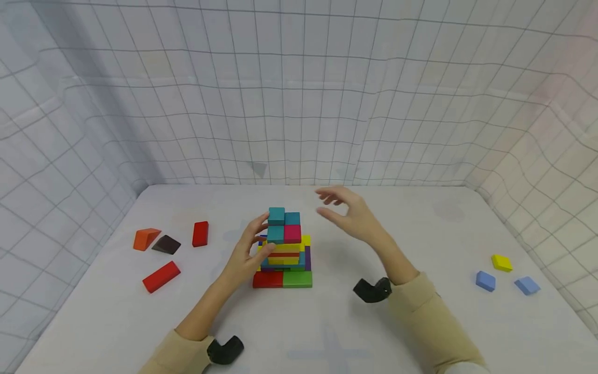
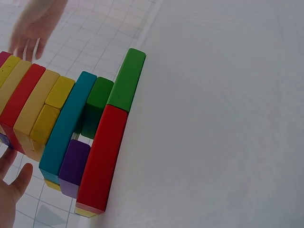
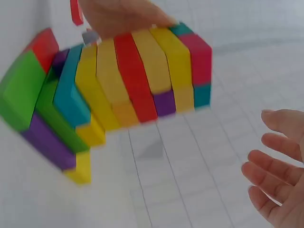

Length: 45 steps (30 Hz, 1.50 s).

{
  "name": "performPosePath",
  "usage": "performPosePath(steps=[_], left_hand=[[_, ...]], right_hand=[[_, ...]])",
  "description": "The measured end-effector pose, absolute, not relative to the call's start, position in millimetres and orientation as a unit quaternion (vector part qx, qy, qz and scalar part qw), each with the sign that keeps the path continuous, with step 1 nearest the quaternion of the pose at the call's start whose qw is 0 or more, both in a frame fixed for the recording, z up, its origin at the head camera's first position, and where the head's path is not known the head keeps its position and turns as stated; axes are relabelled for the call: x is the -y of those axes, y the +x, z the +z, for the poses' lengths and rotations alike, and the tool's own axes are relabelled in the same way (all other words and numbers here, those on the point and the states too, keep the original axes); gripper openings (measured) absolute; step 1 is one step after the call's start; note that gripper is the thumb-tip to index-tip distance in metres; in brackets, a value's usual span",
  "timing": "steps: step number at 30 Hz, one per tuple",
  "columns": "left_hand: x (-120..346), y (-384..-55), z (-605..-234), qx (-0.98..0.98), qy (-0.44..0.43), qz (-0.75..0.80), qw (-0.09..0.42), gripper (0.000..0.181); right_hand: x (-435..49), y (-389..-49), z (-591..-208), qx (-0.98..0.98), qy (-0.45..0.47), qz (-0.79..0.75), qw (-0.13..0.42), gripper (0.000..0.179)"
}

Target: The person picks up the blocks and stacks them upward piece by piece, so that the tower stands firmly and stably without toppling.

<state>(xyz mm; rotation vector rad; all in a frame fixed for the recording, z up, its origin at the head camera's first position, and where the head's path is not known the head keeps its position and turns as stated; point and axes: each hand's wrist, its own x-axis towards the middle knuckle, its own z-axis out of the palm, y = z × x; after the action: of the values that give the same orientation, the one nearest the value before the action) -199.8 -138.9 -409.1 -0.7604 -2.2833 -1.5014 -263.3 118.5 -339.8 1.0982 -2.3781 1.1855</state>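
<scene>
A tower of colored blocks (image 1: 284, 253) stands on the table, layered in yellow, tan, red, teal and purple. At its foot lie a red block (image 1: 268, 280) and a green block (image 1: 297, 280); a magenta block (image 1: 292, 234) and several teal blocks (image 1: 276, 234) form the top. My left hand (image 1: 245, 253) is at the tower's left side, thumb toward the front and fingers loosely bent. Whether it touches the blocks cannot be told for certain. To the right, above the table, my right hand (image 1: 352, 210) hovers apart from the tower with relaxed, spread fingers and holds nothing, as the right wrist view also shows.
On the left lie an orange wedge (image 1: 145, 239), a dark wedge (image 1: 166, 244), a standing red block (image 1: 200, 234) and a long red block (image 1: 161, 276). A yellow block (image 1: 502, 263) and two blue blocks (image 1: 486, 281) lie far right. Grid-patterned white curtains (image 1: 299, 104) surround the table.
</scene>
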Motion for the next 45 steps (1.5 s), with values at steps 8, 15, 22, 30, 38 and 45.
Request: performPosePath(steps=[8, 15, 22, 30, 38, 45], left_hand=[[143, -201, -414, 0.793, -0.26, -0.53, 0.148, 0.066], [140, -203, -415, 0.796, -0.257, -0.529, 0.143, 0.066], [135, -194, -401, 0.795, -0.254, -0.532, 0.146, 0.064], [131, -184, -384, 0.797, -0.259, -0.525, 0.149, 0.062], [131, -183, -383, 0.797, -0.257, -0.528, 0.144, 0.061], [131, -182, -382, 0.797, -0.255, -0.529, 0.141, 0.061]], right_hand=[[-271, -254, -379, 0.883, 0.261, 0.36, 0.15, 0.036], [-377, -204, -406, 0.926, 0.185, 0.305, 0.119, 0.037], [-423, -168, -423, 0.945, 0.134, 0.292, 0.063, 0.04], [-427, -165, -433, 0.945, 0.114, 0.299, 0.069, 0.038], [-354, -202, -402, 0.914, 0.231, 0.307, 0.129, 0.041], [-244, -234, -355, 0.872, 0.341, 0.325, 0.135, 0.041]])
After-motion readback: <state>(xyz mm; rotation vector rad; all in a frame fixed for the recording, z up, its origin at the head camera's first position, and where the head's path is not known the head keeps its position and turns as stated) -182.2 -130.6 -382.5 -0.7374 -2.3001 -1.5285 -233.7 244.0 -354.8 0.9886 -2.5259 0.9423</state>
